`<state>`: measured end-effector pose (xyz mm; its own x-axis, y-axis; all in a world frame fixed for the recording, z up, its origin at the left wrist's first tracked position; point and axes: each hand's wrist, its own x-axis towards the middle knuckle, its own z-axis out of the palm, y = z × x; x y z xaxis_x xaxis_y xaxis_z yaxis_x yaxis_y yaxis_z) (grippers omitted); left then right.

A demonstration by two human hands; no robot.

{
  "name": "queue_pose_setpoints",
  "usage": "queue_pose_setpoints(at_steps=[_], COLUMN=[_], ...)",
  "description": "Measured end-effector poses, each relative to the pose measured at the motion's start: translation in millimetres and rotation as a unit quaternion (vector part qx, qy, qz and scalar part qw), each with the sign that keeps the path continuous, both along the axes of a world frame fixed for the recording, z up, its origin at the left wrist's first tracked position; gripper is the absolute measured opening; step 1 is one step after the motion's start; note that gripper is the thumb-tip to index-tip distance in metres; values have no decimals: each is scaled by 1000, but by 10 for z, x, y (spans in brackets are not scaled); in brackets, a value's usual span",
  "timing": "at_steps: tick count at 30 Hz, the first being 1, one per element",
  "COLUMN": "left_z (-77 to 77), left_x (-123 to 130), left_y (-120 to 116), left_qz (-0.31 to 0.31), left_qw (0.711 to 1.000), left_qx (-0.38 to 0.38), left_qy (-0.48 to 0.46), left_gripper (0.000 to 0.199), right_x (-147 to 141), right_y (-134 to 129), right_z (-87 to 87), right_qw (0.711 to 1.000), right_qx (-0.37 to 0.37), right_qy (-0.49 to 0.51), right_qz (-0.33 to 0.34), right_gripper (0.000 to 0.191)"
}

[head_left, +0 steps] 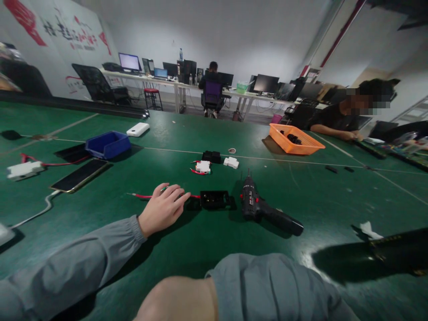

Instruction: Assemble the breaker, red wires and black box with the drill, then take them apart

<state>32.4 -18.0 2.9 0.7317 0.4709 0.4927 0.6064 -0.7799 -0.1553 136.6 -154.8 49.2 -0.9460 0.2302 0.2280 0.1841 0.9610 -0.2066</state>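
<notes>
My left hand (165, 207) reaches over a red wire (143, 196), palm down, fingers stretched and slightly apart. Whatever lies beneath the palm is hidden. The wire's bare end points left, and its other side runs to an open black plastic housing (214, 200) with small metal parts inside. To the right of the housing lies a black cordless drill (251, 200), its bit pointing away from me. My right hand (177, 301) shows only partly at the bottom edge, close to the camera; its fingers are out of sight.
Beyond the housing sit a white wired module (203, 167), a white plastic part (231, 162) and a black block (211, 157). A blue bin (109, 145) and phone (80, 175) are left; an orange basket (296, 145) is far right. A co-worker (347, 116) sits beyond.
</notes>
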Motion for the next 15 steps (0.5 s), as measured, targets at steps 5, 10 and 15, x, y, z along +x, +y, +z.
queue_pose_setpoints(at_steps=[5,10,15], left_z=[110,253,316], left_x=[59,214,364], left_y=[-32,-82,3], left_qz=[-15,-62,-122], left_qw=[1000,998,986], left_qx=[14,-13,-47], left_qy=[4,27,100], left_gripper=[34,27,34], right_x=[-133,-106,-32], right_y=[128,208,213], right_z=[-352,-563,-537], right_qw=[997,989,991], right_qx=[-41,-103,-107], right_qy=[-52,-86,-21], right_qz=[-31,-56,-84], right_gripper=[46,49,48])
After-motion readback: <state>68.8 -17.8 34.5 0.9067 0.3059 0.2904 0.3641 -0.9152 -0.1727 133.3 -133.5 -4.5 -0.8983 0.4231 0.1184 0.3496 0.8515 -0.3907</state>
